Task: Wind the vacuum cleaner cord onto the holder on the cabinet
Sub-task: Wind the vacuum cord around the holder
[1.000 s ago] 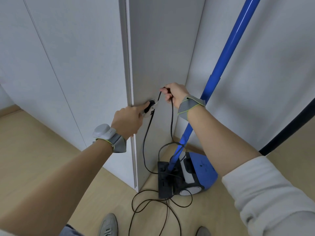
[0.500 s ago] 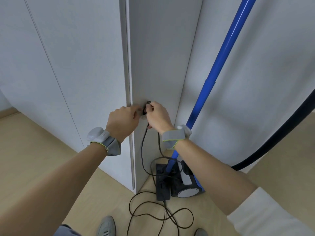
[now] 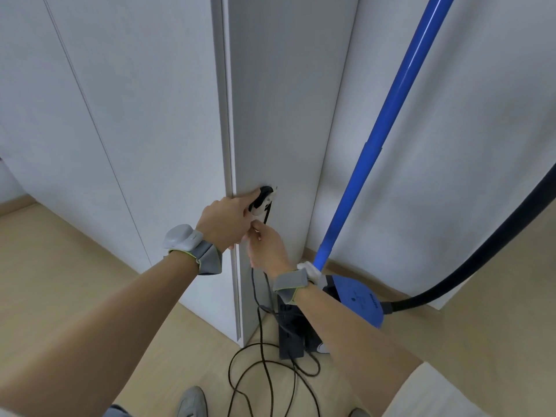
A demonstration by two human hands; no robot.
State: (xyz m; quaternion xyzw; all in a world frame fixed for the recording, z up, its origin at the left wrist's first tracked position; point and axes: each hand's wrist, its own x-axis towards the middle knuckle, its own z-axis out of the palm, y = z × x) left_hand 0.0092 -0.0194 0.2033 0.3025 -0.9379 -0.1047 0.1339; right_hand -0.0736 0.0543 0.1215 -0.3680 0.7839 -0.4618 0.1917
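A small white holder sticks out from the grey side panel of the cabinet, with black cord looped over it. My left hand presses its fingers against the wound cord at the holder. Just below, my right hand grips the black cord, which drops from the fist and runs in loose loops on the floor. The blue vacuum cleaner stands in the corner behind my right forearm.
The blue wand leans up to the right against the wall, and a black hose curves off to the right. White cabinet doors fill the left. My shoes stand on the wooden floor near the cord loops.
My right hand came from above right of the holder to the holder, then down below it with the cord. The left hand stayed at the holder. More cord now lies around the holder.
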